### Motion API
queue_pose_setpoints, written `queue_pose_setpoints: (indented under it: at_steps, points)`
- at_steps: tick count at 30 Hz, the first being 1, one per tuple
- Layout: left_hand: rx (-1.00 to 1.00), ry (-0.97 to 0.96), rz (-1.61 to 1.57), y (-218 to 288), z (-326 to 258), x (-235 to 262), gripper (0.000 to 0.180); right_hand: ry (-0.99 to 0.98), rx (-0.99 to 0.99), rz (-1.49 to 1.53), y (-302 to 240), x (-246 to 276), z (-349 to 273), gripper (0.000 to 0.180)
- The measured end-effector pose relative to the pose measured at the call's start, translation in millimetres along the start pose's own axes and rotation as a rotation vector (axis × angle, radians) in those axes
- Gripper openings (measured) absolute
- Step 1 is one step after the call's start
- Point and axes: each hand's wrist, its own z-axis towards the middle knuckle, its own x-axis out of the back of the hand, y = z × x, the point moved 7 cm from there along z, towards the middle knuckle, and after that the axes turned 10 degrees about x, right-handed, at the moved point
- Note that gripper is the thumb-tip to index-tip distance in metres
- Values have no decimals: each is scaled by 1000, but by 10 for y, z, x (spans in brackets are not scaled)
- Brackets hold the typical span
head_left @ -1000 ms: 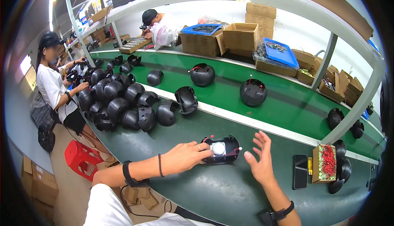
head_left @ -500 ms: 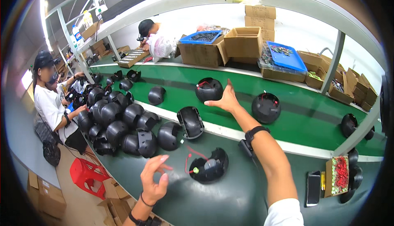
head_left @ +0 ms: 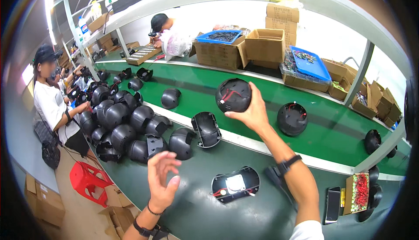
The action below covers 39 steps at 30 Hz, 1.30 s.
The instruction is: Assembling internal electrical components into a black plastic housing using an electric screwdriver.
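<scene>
My right hand [head_left: 253, 113] grips a black rounded housing [head_left: 232, 95] over the green belt, thumb beneath and fingers along its right side. Red wires show in the hollow of that housing. My left hand [head_left: 162, 179] is raised above the table with fingers apart and nothing in it, just in front of the heaped black shells [head_left: 115, 115]. Between my forearms, a black half shell [head_left: 248, 175] lies hollow side up on the table. Inside it are a pale square part [head_left: 235, 183] and red wires. Another open shell [head_left: 207, 129] rests at the belt's near edge.
More black housings sit on the green belt [head_left: 200, 94], one of them [head_left: 292, 119] right of my hand. A phone [head_left: 332, 205] and a box of red parts [head_left: 360, 192] lie at the right. Cartons [head_left: 264, 48] line the far side. A co-worker [head_left: 50, 96] stands at the left.
My right hand has closed on the housing on the belt, which is now tilted. The half shell on the table has turned, its pale square part now facing up. My left hand's fingers have spread.
</scene>
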Motion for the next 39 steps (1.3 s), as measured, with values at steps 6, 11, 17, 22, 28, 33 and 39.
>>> queue_pose_setpoints:
  at_steps: [6,11,17,22,28,33,39]
  points:
    - [-46,-340,-187,520,535,-786,144,-173,42,621,-1366,880,-665,138]
    - [-108,-532,-313,881,457,-1146,143,-241,91,766,-1712,1021,-1002,141]
    - [-38,-579,-345,716,666,-1217,135,-184,-87,898,-1417,906,-975,136]
    - [80,-324,-298,82,1014,-1067,80,-36,-62,470,-624,724,-468,129]
    - [113,-185,-155,-646,662,-672,58,-47,-214,37,362,89,46,128]
    - [106,-100,-70,-656,702,-435,43,-11,-196,-30,818,-356,235,120]
    - [20,-97,46,-464,644,-407,36,-61,-215,-41,990,-670,292,122]
